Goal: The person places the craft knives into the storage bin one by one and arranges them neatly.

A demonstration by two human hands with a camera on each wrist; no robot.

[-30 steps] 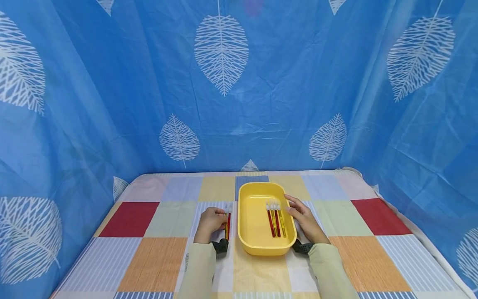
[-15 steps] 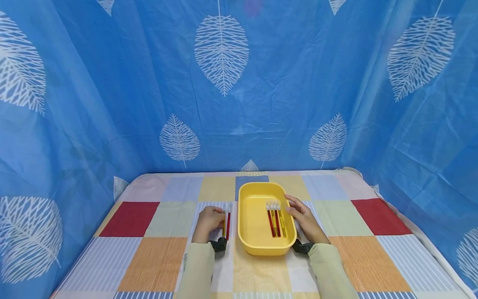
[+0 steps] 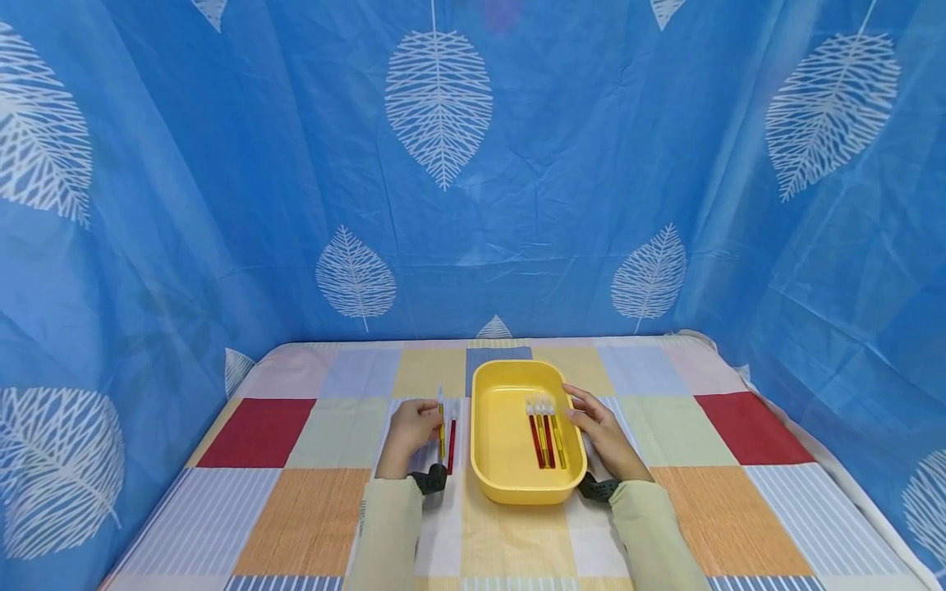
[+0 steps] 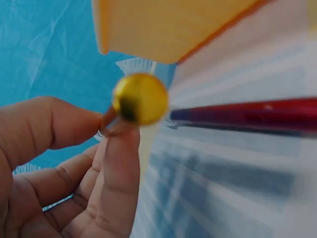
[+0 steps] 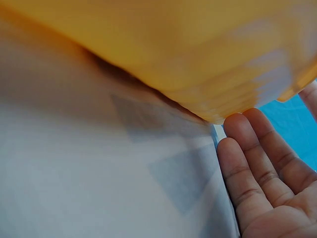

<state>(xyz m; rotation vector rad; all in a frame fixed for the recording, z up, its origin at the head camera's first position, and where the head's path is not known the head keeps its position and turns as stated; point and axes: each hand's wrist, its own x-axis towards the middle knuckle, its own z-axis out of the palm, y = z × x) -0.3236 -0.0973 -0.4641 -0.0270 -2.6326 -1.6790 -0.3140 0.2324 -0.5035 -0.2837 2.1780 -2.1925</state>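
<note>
In the head view my left hand [image 3: 415, 427] pinches a gold-handled paintbrush [image 3: 441, 439] between thumb and fingers, its pale tip pointing away from me. The round gold end faces the left wrist camera. A red paintbrush [image 3: 452, 447] lies on the cloth just right of it. My right hand [image 3: 600, 431] holds the right side of a yellow tray [image 3: 484, 484], thumb over the rim and other fingers against the outer wall. Inside the tray, red and gold paintbrushes [image 3: 545, 435] lie side by side toward the right, tips pointing away.
A patchwork tablecloth [image 3: 332, 517] covers the table. Blue curtain [image 3: 473, 246] with white leaf prints hangs behind and on both sides. A dark strap mount [image 3: 434, 480] sits at my left wrist, another dark mount [image 3: 597, 488] at my right.
My left hand has shifted slightly left and away from me, drawing the gold paintbrush apart from the red one and raising it. The right hand and tray have stayed put.
</note>
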